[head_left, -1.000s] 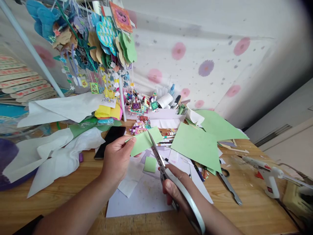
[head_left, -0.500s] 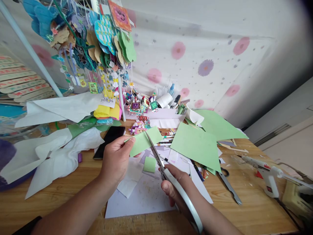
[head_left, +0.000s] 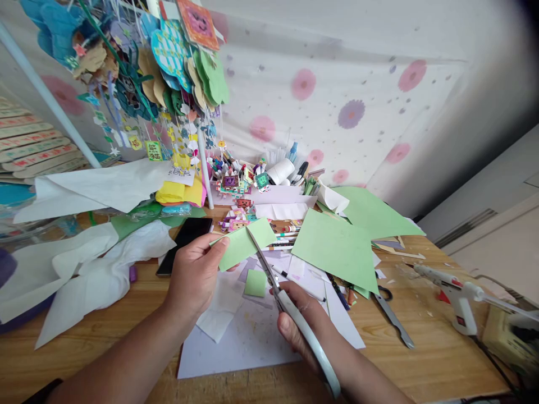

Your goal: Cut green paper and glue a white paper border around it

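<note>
Pinched between thumb and fingers of my left hand is the left end of a light green paper strip. My right hand is closed round the handles of a pair of white-handled scissors. The scissor blades lie across the strip near its middle, tips close to its upper edge. Below the strip, a small green paper square rests on the white sheet, beside a piece of white tissue-like paper. Part of my right hand's fingers is hidden behind the scissors.
Larger green sheets lie right of centre, with another pair of scissors beside them. A white glue gun stands at the right. A black phone lies behind my left hand. Paper ornaments hang at upper left.
The view has shifted slightly. Both hands, the green strip and the scissors keep nearly the same positions relative to one another, with the blades across the strip in both frames.
</note>
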Demonstrator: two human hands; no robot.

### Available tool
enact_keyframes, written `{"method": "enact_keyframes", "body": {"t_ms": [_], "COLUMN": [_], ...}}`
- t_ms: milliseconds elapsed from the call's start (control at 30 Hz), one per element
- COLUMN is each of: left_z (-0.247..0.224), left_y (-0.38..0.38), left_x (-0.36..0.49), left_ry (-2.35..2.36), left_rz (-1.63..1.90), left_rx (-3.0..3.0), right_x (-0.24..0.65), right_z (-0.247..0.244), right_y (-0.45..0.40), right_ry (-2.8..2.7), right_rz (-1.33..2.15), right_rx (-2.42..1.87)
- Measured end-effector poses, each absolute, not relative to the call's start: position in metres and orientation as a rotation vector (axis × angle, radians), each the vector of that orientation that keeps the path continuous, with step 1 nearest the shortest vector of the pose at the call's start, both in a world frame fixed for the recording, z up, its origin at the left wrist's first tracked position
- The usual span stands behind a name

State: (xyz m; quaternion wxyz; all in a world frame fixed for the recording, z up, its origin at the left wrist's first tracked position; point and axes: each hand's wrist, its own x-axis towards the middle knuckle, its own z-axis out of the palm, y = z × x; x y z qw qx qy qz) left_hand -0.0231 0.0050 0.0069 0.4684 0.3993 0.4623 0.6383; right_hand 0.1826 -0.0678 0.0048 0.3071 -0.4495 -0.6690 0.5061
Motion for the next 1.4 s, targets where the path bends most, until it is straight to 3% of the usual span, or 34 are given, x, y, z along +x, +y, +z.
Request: {"method": "enact_keyframes", "body": {"t_ms": [433, 833, 933, 1100, 1400], "left_z": [0.007, -0.001, -0.002, -0.003, -0.005], "left_y": [0.005, 0.009, 0.013, 0.013, 0.008], "left_x": [-0.02, -0.018, -0.02, -0.019, -0.012], "left_ry": [1.138, 1.116, 1.142, 1.162, 1.221], "left_rz": [1.542, 1.358, 1.299, 1.163, 1.043], "left_rx": [1.023, 1.019, 1.011, 1.067, 1.333], "right_x": [0.182, 0.195, 0.23, 0.292, 0.312], "right_z": [0.001, -0.004, 0.009, 0.016, 0.001], "right_y": [-0.069, -0.063, -0.044, -0.008, -0.006], "right_ry": [-1.849, -1.697, -1.784, -1.896, -1.992], "right_rz": [1.153, 1.201, 0.93, 0.136, -0.042], "right_rx": [-1.233, -1.394, -1.741, -2.36, -2.3]}}
